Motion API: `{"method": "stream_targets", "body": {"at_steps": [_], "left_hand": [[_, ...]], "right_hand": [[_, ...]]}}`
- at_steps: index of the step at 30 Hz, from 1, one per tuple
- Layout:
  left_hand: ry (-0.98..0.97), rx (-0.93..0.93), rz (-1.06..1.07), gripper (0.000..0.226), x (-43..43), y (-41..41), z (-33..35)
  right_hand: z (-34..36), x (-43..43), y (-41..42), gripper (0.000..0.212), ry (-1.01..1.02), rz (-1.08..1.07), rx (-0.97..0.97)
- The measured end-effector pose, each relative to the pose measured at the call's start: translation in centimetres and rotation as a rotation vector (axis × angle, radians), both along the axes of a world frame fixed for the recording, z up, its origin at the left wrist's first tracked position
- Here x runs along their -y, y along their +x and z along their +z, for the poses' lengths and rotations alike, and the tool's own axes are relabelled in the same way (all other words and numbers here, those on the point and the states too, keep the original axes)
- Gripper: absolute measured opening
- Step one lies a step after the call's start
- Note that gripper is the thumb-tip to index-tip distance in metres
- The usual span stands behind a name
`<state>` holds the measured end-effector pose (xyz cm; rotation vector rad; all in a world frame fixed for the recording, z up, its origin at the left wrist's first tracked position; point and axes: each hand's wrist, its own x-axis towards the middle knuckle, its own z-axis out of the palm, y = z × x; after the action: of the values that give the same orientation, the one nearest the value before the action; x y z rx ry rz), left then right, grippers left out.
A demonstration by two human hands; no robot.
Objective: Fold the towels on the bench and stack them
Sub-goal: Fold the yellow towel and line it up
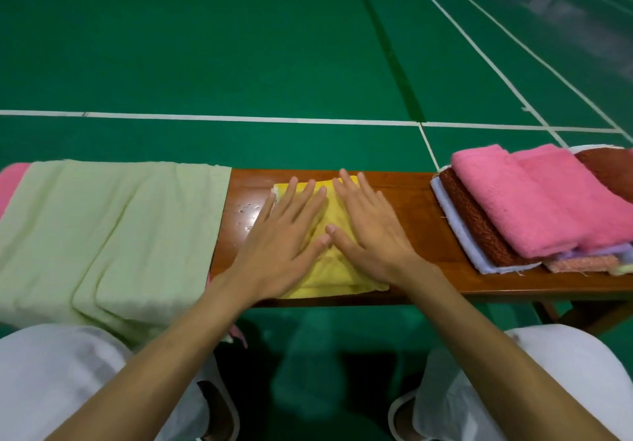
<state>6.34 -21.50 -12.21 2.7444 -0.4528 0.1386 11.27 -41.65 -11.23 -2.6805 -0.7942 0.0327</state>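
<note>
From the head camera, your left hand (281, 235) and right hand (370, 231) both lie flat on the folded yellow towel (330, 278). The fingers are straight and spread and the thumb tips nearly meet; you are pressing the cloth and gripping nothing. The towel sits mid-bench (411, 207), apart from the light green towel (113, 228) spread over the left end and from the stack of folded towels (496, 228) on the right, which has a pink towel (534, 200) on top. Expect the yellow towel to handle as light, soft and limp: it will sag and fall open if you lift it by one corner, and the glossy wood under it looks slick enough to let it slide. Your palms hide most of it, so how many layers it has is hard to tell, perhaps three or four. To move it, slip your fingers under its two opposite folded edges, with thumbs on top, so every layer travels together. The green towel looks bigger and floppier, so take it by its corners.
</note>
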Motion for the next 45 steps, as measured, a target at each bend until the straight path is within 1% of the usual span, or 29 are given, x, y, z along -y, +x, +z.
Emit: {"method": "stream_targets", "body": {"at_steps": [2,5,8,13,18,20,22,24,27,30,34,37,39,41,45], "left_hand": [[0.092,-0.093,0.006,0.076,0.0,-0.3,-1.1],[0.135,-0.121,0.046,0.082,-0.7,-0.5,-1.9],[0.133,-0.108,0.072,0.086,-1.0,-0.6,-1.9],[0.083,-0.088,0.079,0.086,-1.1,-0.5,-2.3],[0.052,-0.086,0.074,0.086,-1.1,-0.2,-2.5],[0.013,-0.086,0.067,0.086,-1.1,0.0,-2.4],[-0.094,-0.082,0.046,0.086,-1.1,0.0,-2.1],[-0.216,-0.054,0.03,0.082,-1.4,-0.2,-1.6],[-0.251,0.049,0.036,0.078,-2.5,-0.7,-0.8],[-0.217,0.091,0.034,0.08,-3.7,-1.7,-0.4],[-0.098,0.085,-0.012,0.092,-4.3,-3.5,-1.1],[-0.028,0.066,-0.056,0.107,-4.8,-4.3,-2.2],[0.012,0.076,-0.079,0.111,-5.1,-4.6,-2.9],[0.018,0.09,-0.078,0.109,-5.3,-4.9,-3.3],[-0.064,0.175,-0.085,0.087,-5.4,-5.9,-3.4]], "right_hand": [[-0.8,-0.6,-0.4,0.073,-0.099,0.041,-0.028],[-2.1,-0.2,-0.2,0.073,-0.173,0.064,-0.034],[-2.5,1.6,0.6,0.077,-0.155,0.015,-0.049],[-3.1,3.0,1.3,0.069,-0.116,-0.031,-0.048],[-3.1,2.9,1.3,0.071,-0.106,-0.055,-0.054],[-3.0,2.9,1.4,0.07,-0.1,-0.065,-0.065],[-2.9,3.2,1.4,0.068,-0.043,-0.073,-0.073],[-2.8,3.8,1.3,0.065,0.081,-0.077,-0.078],[-2.4,4.5,0.6,0.065,0.22,-0.04,-0.005],[-2.3,4.4,-0.9,0.073,0.233,0.059,0.092],[-2.6,4.2,-2.9,0.093,0.139,0.196,0.165],[-3.1,4.6,-3.8,0.103,0.06,0.225,0.184],[-3.5,5.1,-4.0,0.105,0.051,0.221,0.189],[-3.7,5.6,-4.2,0.103,0.091,0.217,0.182],[-3.7,6.4,-5.0,0.087,0.188,0.201,0.183]]}}
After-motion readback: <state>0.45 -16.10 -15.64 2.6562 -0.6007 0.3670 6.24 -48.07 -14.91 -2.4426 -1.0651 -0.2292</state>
